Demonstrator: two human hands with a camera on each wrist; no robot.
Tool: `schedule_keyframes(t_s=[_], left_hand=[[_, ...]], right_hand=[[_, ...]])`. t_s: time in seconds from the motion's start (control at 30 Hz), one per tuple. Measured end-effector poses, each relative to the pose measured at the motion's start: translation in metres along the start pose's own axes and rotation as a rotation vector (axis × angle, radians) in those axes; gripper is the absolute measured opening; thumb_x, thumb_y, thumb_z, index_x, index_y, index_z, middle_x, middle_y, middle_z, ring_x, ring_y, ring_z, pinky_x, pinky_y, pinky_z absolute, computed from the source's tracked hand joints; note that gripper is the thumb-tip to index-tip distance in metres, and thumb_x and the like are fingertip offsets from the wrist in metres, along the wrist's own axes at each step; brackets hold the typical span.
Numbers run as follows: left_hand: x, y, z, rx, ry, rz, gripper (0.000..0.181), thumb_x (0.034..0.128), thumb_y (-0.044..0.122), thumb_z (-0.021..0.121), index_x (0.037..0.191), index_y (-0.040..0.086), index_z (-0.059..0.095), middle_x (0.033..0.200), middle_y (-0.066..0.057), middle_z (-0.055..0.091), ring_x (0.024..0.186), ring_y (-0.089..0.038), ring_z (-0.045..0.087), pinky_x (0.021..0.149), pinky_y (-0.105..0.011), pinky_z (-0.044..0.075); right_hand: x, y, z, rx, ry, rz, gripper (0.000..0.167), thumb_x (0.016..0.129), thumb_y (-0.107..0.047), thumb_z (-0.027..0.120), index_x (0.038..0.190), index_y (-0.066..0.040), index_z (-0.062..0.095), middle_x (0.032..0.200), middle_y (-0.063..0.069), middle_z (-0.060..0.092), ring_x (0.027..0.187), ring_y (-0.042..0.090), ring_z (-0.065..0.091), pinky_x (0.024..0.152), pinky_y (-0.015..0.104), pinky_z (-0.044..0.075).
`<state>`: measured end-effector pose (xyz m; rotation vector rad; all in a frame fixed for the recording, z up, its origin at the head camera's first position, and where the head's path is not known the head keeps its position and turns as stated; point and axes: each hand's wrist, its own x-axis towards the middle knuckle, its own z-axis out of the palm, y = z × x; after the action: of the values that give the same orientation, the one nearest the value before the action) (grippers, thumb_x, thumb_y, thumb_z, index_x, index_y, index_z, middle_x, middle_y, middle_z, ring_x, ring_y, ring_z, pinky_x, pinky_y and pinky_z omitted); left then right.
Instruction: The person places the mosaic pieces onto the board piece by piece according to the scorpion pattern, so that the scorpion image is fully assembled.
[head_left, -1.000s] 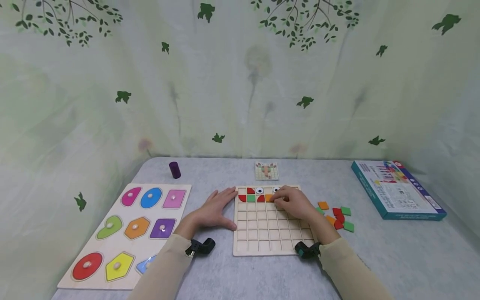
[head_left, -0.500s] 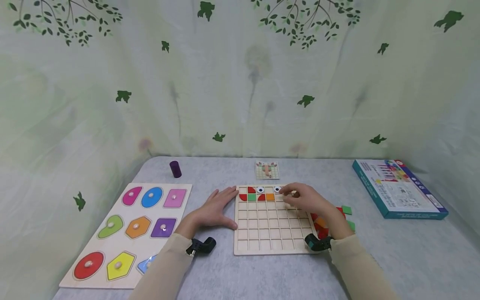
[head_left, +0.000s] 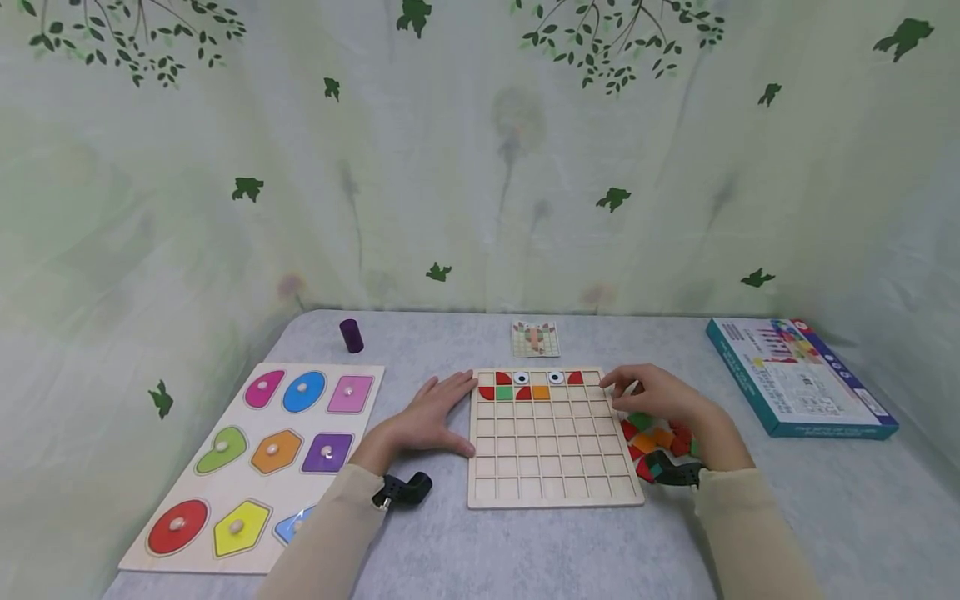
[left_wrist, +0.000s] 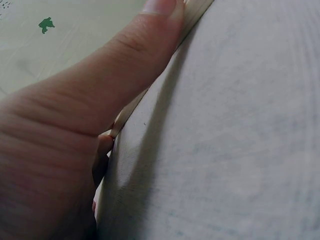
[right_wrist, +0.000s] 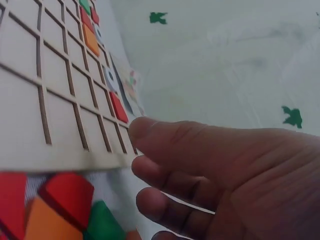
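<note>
Pale wooden grid board (head_left: 555,454), lying flat, divided by raised ribs into square cells. Far row, left to right: rounded red tile (head_left: 502,379), white eye tile (head_left: 521,378) with dark pupil, matching eye tile (head_left: 556,378) past a one-cell gap, red end tile (head_left: 575,378) alongside. Second row, side by side from left: red tile, green square (head_left: 504,392), another red, orange square (head_left: 541,392). Just off right edge: loose tiles (head_left: 656,439), red, orange, green, bunched; partly hidden, hard to count.
</note>
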<state>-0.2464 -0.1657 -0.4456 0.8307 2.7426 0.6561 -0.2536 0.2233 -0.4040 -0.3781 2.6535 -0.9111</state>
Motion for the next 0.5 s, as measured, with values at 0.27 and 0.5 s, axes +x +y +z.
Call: schedule_keyframes(t_s=[0.27, 0.5], left_hand=[[0.0, 0.001, 0.0, -0.009, -0.002, -0.006, 0.114, 0.0726, 0.057, 0.083, 0.159, 0.01, 0.025, 0.168, -0.008, 0.02, 0.157, -0.029, 0.014, 0.128, -0.055, 0.003], [0.0, 0.001, 0.0, -0.004, -0.006, -0.007, 0.115, 0.0729, 0.058, 0.082, 0.16, 0.01, 0.024, 0.168, -0.008, 0.019, 0.157, -0.028, 0.013, 0.128, -0.055, 0.002]], right_hand=[[-0.01, 0.018, -0.004, 0.01, -0.098, 0.058, 0.034, 0.083, -0.018, 0.08, 0.115, -0.014, 0.069, 0.091, 0.006, 0.057, 0.089, 0.021, 0.053, 0.071, 0.029, 0.047], [-0.011, 0.02, -0.002, -0.006, -0.118, 0.058, 0.032, 0.078, -0.015, 0.084, 0.107, -0.014, 0.07, 0.089, 0.006, 0.055, 0.091, 0.021, 0.051, 0.072, 0.031, 0.045]])
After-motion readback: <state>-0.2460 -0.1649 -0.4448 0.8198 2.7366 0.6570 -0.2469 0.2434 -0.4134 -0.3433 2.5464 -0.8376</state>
